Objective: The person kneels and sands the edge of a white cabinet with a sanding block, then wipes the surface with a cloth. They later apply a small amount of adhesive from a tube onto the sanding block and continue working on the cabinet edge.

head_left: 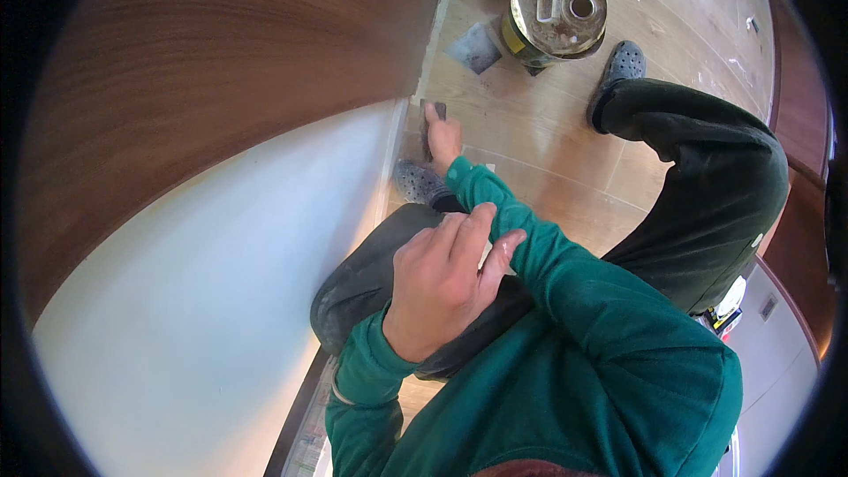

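Left hand (442, 287) sits closest, fingers curled on our right sleeve (565, 274), holding nothing. Right hand (442, 137) grips a small dark sanding pad (435, 111), pressed low on the white panel (230, 283) edge by the floor (548, 150). Best keep pad flat, strokes short.

Top: green long-sleeved sweatshirt (609, 344), ribbed cuffs
Trousers: dark, dusty trousers (707, 185), possibly grey-black
Shoes: grey perforated clogs (623, 62)
Hands: left hand (442, 287) and right hand (442, 137) bare
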{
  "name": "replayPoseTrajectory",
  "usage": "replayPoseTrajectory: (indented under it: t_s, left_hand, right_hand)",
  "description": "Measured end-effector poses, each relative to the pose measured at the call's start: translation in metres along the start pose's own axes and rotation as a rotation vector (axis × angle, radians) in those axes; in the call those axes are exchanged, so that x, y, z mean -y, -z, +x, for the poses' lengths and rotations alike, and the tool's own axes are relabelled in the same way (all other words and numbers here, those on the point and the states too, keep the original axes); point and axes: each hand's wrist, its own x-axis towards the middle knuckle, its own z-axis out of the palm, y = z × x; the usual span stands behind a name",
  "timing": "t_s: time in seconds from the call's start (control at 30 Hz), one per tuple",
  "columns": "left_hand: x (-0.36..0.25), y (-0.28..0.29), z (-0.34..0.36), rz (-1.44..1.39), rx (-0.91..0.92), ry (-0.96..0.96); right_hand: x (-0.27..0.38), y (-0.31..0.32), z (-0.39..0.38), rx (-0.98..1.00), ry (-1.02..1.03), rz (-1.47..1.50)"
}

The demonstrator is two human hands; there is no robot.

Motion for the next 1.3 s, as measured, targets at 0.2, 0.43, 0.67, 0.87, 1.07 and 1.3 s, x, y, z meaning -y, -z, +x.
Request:
replayPoseTrajectory:
  t_s: [0.2, 0.43, 0.67, 0.87, 1.07, 1.3]
  left_hand:
    - [-0.001, -0.002, 0.005, -0.015, -0.031, -0.009]
    - [-0.001, -0.001, 0.002, -0.016, -0.006, -0.014]
    - [-0.001, 0.0, 0.004, -0.012, -0.003, -0.002]
    - [0.0, -0.001, 0.003, -0.005, -0.01, -0.01]
    - [-0.004, 0.0, 0.0, 0.01, -0.022, -0.038]
    - [-0.007, 0.009, -0.013, 0.01, -0.095, -0.038]
  right_hand:
    - [0.051, -0.018, -0.004, 0.033, 0.203, -0.05]
    - [0.05, -0.025, -0.013, 0.031, 0.274, 0.043]
    - [0.05, -0.033, -0.005, -0.015, 0.231, 0.084]
    - [0.037, -0.025, -0.016, 0.293, -0.161, 0.539]
    - [0.057, -0.069, -0.062, 0.201, 0.123, 0.481]
    - [0.101, -0.079, -0.139, 0.175, 0.083, 0.532]
